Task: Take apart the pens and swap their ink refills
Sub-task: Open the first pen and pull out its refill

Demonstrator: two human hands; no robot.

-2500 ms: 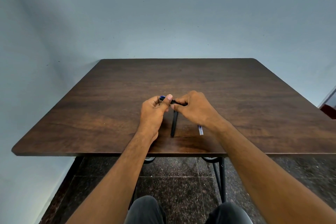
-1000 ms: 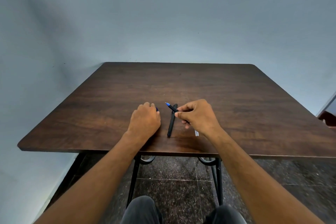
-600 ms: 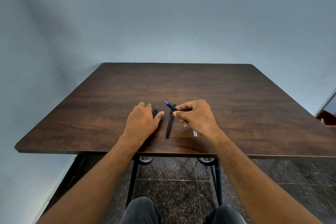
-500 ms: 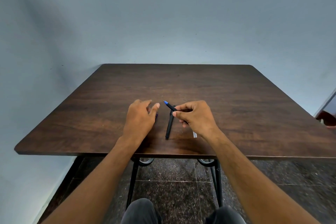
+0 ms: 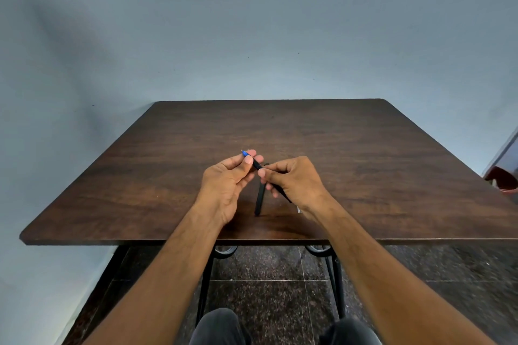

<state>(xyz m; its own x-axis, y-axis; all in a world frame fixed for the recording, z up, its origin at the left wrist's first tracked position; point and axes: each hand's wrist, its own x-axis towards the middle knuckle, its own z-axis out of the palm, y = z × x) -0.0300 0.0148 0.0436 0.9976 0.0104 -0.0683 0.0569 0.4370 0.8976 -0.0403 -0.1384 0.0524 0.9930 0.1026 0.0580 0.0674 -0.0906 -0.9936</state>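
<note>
Two hands meet on one pen point(image 5: 256, 166) above the table point(image 5: 364, 165), and I read this as the step of unscrewing or pulling its front section. My left hand point(image 5: 227, 180) pinches the blue-tipped front end between thumb and curled fingers; my right hand point(image 5: 294, 179) is closed round the black barrel, thumb and forefinger pressing just behind the left pinch, with the rest of the barrel hidden under the palm. To do it well I judge the two grips should sit close on either side of the joint, the right holding the barrel steady while the left twists the tip section about the pen's own axis, then draws straight out along it so the refill does not bend. The held pen's long axis runs from the right palm up and away toward the left fingers, its blue point projecting just beyond the left fingertips, away from me. A second pen point(image 5: 260, 199), all black, lies on the table directly below and between the two grips, its long axis nearly front to back, far end tucked under the right fingers. Something pale and thin point(image 5: 298, 209) shows beside the right wrist; I cannot tell what it is. Small parts could drop, so I would keep the work low over the table.
</note>
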